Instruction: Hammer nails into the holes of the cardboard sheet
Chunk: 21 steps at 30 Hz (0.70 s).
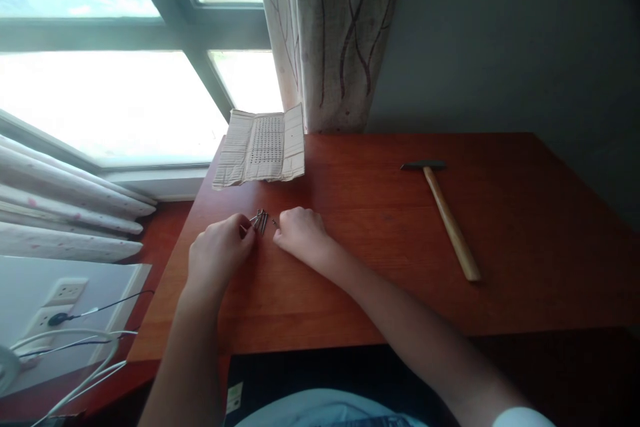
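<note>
A small bunch of nails [261, 221] shows at the fingertips of my left hand [220, 250], above the left part of the wooden table. That hand is closed in a pinch on some of them; whether a few rest on the tabletop I cannot tell. Just to the right, my right hand [303, 232] is closed, with a single nail [275, 223] sticking out between thumb and fingers toward the bunch. Beyond both hands lies a creased piece of cardboard [267, 140], its middle panel marked with rows of dark dots.
A hammer [451, 227] with a wooden handle lies on the right half of the table [380, 227], its head toward the wall. Window and curtain [345, 33] stand behind the cardboard. At the lower left are a wall socket [60, 313] and several cables.
</note>
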Motion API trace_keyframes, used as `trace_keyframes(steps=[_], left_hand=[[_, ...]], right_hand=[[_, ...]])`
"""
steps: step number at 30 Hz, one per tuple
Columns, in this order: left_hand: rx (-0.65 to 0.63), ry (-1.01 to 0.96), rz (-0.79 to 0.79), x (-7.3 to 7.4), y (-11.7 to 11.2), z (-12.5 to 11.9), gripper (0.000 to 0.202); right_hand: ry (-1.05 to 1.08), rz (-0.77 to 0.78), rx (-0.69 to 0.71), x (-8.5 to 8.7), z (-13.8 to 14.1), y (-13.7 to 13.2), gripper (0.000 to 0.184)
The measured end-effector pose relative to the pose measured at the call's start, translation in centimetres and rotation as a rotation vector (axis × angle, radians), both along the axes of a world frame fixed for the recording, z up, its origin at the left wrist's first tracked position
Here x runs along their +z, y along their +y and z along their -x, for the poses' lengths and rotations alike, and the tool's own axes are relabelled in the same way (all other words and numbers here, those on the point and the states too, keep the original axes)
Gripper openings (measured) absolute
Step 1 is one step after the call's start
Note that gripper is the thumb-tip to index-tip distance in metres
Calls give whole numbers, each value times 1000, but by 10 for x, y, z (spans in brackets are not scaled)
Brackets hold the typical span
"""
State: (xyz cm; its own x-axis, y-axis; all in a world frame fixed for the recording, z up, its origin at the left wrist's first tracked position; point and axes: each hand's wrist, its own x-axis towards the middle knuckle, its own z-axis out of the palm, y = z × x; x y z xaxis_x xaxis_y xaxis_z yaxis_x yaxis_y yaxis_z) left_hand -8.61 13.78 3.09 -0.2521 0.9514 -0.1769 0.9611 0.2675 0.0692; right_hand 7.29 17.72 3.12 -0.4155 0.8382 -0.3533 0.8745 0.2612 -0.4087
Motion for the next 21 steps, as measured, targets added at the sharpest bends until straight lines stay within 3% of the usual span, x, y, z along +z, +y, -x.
trace_keyframes(steps=[9, 17, 21], left_hand=[[-61, -99, -297, -7, 4, 5, 32], [-73, -176, -229, -14, 2, 9, 38], [-77, -175, -211, -12, 0, 8, 36]], right_hand=[[112, -39, -24, -6, 15, 4, 32], [270, -38, 47, -23, 10, 3, 29], [353, -50, -16, -28, -2, 9, 24]])
